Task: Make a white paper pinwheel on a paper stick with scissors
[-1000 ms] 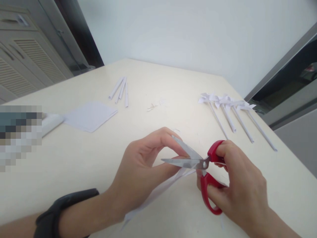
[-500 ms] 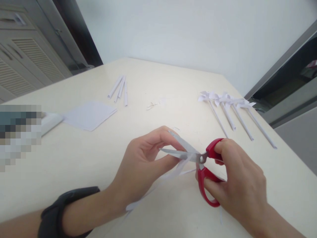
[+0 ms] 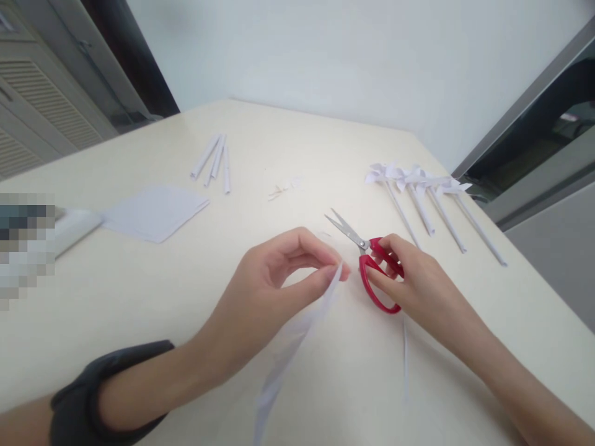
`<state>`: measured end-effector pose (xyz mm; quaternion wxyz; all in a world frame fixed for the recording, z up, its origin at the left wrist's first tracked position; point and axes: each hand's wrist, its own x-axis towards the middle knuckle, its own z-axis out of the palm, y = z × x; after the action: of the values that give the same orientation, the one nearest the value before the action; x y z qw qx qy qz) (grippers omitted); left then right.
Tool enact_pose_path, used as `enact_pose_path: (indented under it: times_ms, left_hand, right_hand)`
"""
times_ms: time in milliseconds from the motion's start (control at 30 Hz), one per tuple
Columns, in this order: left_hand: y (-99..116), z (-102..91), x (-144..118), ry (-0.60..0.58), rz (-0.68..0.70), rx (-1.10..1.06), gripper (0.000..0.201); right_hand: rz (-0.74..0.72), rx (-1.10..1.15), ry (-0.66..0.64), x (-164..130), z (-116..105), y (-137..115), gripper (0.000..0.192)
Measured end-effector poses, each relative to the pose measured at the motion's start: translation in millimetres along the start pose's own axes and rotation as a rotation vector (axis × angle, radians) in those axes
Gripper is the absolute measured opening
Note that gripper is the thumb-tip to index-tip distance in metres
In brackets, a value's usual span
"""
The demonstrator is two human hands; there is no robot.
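Observation:
Between thumb and fingers, my left hand (image 3: 288, 285) pinches one end of a white paper strip (image 3: 290, 359), whose other end hangs down toward the near edge of view. My right hand (image 3: 409, 266) has its fingers in the red handles of the scissors (image 3: 360, 241), and the blades point up and left, slightly apart, with nothing between them. The scissors lie close to the table, just right of my left fingertips and clear of the strip. A thin strip of white paper (image 3: 405, 359) is below my right hand.
Several paper pinwheels on rolled sticks (image 3: 421, 204) lie at the right. Several rolled paper tubes (image 3: 211, 161) are at the back left, near stacked paper squares (image 3: 158, 214). Small scraps (image 3: 281, 188) sit mid-table (image 3: 307, 148). A white roll (image 3: 77, 232) lies far left.
The scissors have come away from the paper at my left fingers, moved forward and down toward the table, and their blades have closed partway. My left hand still pinches the strip.

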<state>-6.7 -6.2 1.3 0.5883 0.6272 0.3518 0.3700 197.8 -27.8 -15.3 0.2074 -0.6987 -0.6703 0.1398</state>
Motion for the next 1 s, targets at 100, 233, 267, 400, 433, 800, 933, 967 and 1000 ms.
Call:
enact_pose_path:
  times_ms: [100,233,267,400,433,800,933,967,1000]
  left_hand:
    - [-2,0.3,3,-0.036,-0.044,0.063,0.006]
    - [-6,1.2,7,-0.057,-0.112,0.09,0.008]
    - [-7,1.1,8,-0.057,-0.129,0.099,0.008]
    - [-13,-0.1,10,-0.053,-0.145,0.116,0.008]
    - [-13,-0.4,11,-0.05,-0.141,0.114,0.008]
    - [-17,-2.3,10,0.137,-0.138,0.036,0.016]
    - [-18,-4.6,12,0.201,-0.109,-0.004,0.017]
    - [-18,-4.9,12,0.209,-0.108,-0.012,0.018]
    - [-18,-5.1,12,0.211,-0.112,-0.019,0.018]
  right_hand:
    - [-0.095,-0.119,0.019,3,6,11,0.02]
    - [-0.146,-0.088,-0.047,2,9,13,0.022]
    - [-0.131,-0.069,-0.066,2,8,13,0.021]
    - [-0.078,-0.029,-0.129,2,5,14,0.02]
    - [-0.075,-0.026,-0.144,2,5,14,0.02]
    - [-0.077,0.326,-0.274,1,-20,0,0.026]
    - [-0.068,0.513,-0.537,1,-26,0,0.036]
    - [-0.051,0.538,-0.574,1,-26,1,0.033]
    - [-0.028,0.562,-0.598,1,-26,2,0.03]
